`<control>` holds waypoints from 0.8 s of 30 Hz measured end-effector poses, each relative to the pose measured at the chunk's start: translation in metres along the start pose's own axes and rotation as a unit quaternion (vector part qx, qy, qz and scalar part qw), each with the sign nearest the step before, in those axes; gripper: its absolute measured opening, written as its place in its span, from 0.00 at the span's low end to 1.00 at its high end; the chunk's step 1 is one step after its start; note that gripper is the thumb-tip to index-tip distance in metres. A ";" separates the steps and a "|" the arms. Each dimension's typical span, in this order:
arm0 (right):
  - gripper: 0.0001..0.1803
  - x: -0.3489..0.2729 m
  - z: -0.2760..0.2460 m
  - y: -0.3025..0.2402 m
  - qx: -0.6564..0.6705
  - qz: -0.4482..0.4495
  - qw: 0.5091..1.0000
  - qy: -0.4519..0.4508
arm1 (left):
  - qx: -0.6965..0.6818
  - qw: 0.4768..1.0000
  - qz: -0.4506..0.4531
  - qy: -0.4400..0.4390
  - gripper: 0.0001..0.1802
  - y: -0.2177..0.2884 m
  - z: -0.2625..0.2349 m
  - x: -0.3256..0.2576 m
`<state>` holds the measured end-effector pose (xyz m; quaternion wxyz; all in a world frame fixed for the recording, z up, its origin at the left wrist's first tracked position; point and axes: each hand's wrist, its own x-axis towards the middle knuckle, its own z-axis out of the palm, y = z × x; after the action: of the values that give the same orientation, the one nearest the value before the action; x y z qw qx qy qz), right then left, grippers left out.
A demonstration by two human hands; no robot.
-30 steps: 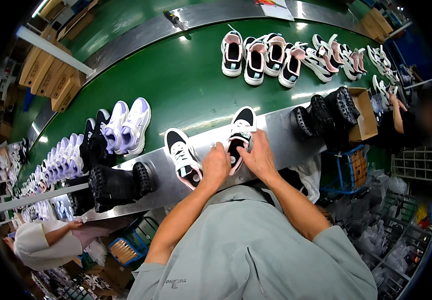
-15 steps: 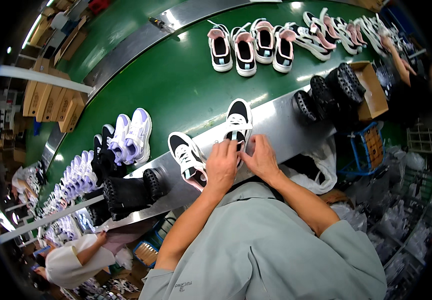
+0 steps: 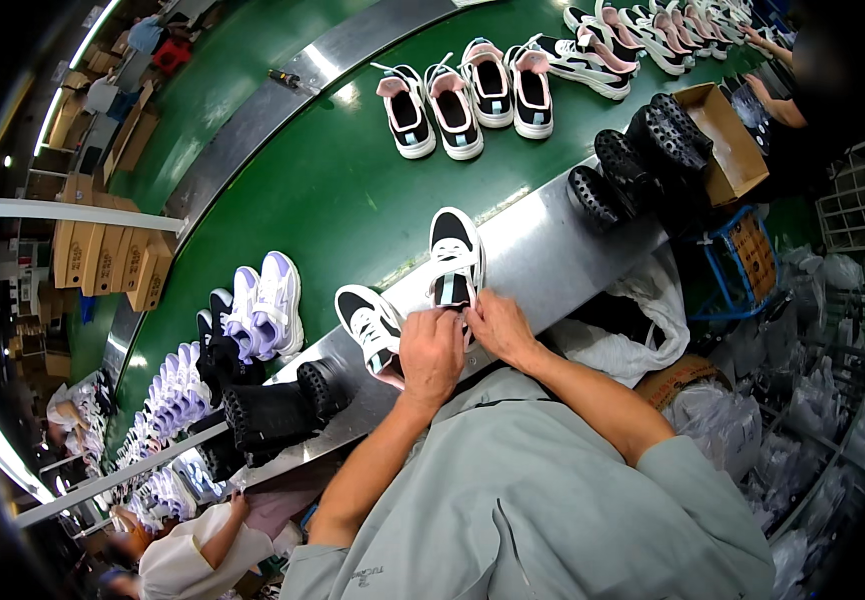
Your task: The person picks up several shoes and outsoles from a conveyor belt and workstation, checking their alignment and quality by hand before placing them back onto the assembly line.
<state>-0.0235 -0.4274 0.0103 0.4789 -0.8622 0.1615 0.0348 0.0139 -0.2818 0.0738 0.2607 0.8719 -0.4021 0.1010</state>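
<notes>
A black and white sneaker [image 3: 456,247] with a light blue tab stands on the metal ledge in front of me, toe pointing away. My left hand [image 3: 432,352] has its fingers curled over the left side of the sneaker's opening. On the opposite side, my right hand [image 3: 499,326] pinches the collar near the heel. Both hands hide the heel and most of the opening, so the fingertips are only partly visible. A matching sneaker [image 3: 369,322] with pink lining sits just left of my left hand, toe away from me, its heel partly covered.
Beyond the metal ledge [image 3: 543,243] runs a green conveyor belt [image 3: 353,195] bearing rows of pink-lined sneakers [image 3: 453,112] and lilac-white sneakers [image 3: 278,303]. Black studded forms [image 3: 271,412] lie at left. More stand at right beside an open cardboard box [image 3: 721,140]. Co-workers are at both sides.
My right hand has come down and closer to my left, its fingers now at the sneaker's collar. The view has turned slightly, shifting the surroundings. My left hand stays at the opening.
</notes>
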 end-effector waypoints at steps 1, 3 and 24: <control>0.14 -0.001 0.004 0.001 0.025 0.018 0.999 -0.013 | 0.007 0.995 -0.091 -0.038 0.13 0.004 0.003 -0.003; 0.13 -0.003 0.013 0.006 0.049 0.005 0.998 -0.029 | 0.010 0.973 -0.214 -0.080 0.15 0.007 0.011 -0.006; 0.09 0.083 -0.063 -0.050 0.365 0.217 0.873 -0.241 | -0.234 0.813 -0.533 -0.003 0.19 -0.011 0.032 -0.007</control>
<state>0.0647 -0.4762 0.0671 0.7638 -0.5347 0.2249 0.2831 0.0164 -0.2884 0.0397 0.4684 0.8626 0.1136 -0.1537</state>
